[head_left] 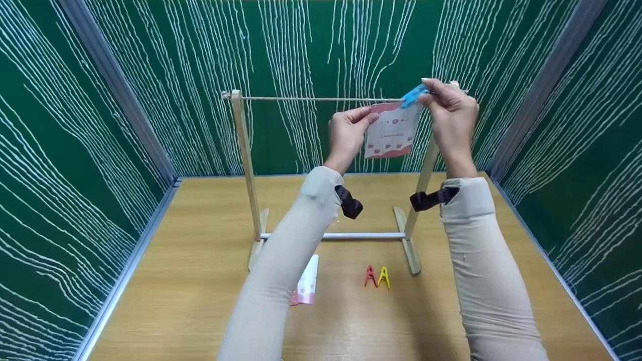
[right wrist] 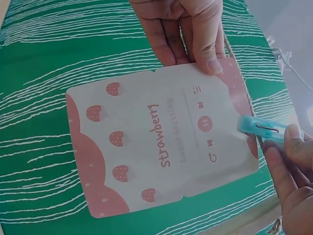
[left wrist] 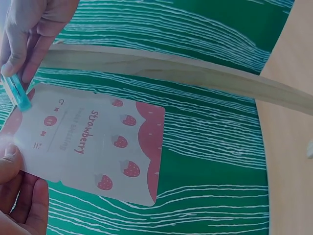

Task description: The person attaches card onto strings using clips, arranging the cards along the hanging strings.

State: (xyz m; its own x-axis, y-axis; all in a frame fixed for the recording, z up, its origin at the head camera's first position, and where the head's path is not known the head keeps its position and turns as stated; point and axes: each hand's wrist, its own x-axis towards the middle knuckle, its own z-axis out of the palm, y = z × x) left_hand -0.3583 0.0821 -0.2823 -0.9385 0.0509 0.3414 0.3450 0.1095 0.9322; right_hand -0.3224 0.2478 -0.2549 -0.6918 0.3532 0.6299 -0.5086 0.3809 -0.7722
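Along the cord [head_left: 321,99], head view: printed card [head_left: 391,133] at the right-hand stretch, top edge at the line, long axis roughly vertical.
Left grip [head_left: 348,133], head view: pinches the card near its upper left corner.
Right grip [head_left: 454,113], head view: pinches the blue peg [head_left: 413,96], whose nose slants down and leftward onto the card's top edge.
Worktop [head_left: 200,281], head view: red peg [head_left: 370,274] and yellow peg [head_left: 384,274] side by side; a second printed sheet [head_left: 307,286] partly hidden by the left sleeve [head_left: 278,265].
Card hold, left wrist view: left thumb across the printed face, fingers behind.
Peg and edge, right wrist view: nose overlaps the card's cord-side edge, long axis crossing that edge; right grip nearer, at the tail; left grip farther along. Whether the peg bites cannot be told.
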